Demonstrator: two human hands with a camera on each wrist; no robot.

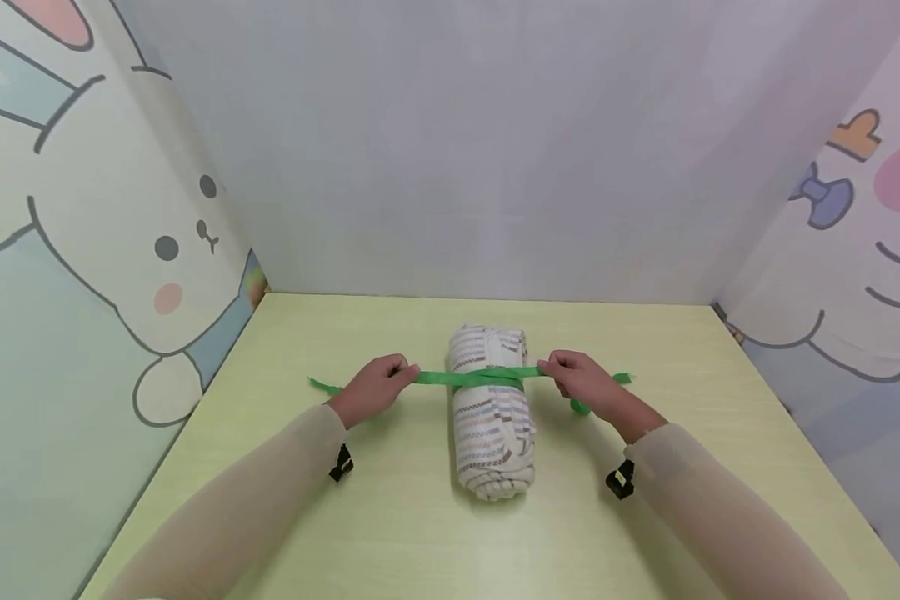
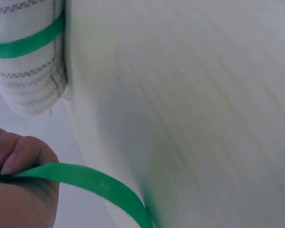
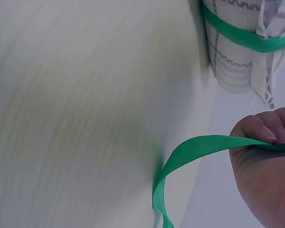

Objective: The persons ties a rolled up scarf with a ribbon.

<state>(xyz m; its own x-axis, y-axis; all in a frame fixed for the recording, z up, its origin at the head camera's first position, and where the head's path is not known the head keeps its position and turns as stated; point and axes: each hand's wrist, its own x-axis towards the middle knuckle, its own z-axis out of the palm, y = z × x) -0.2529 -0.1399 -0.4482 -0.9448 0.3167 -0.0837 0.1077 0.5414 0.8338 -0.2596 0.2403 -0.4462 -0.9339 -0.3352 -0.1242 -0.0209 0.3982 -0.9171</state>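
A rolled white cloth (image 1: 493, 433) with striped bands lies lengthwise in the middle of the table. Around its upper half runs a green ribbon (image 1: 438, 378), its ends crossed on top and stretched out to both sides. My left hand (image 1: 375, 387) grips one end to the left of the roll, and my right hand (image 1: 588, 383) pinches the other end to the right. In the left wrist view a loose tail of ribbon (image 2: 92, 180) curves down from the curled fingers. The right wrist view shows another tail (image 3: 194, 147) hanging down to the table.
The pale yellow table (image 1: 487, 550) meets a plain light wall (image 1: 487, 150) at the back. Cartoon-printed panels, one with a rabbit (image 1: 120, 208), stand along both sides. Small black devices hang below both sleeve cuffs.
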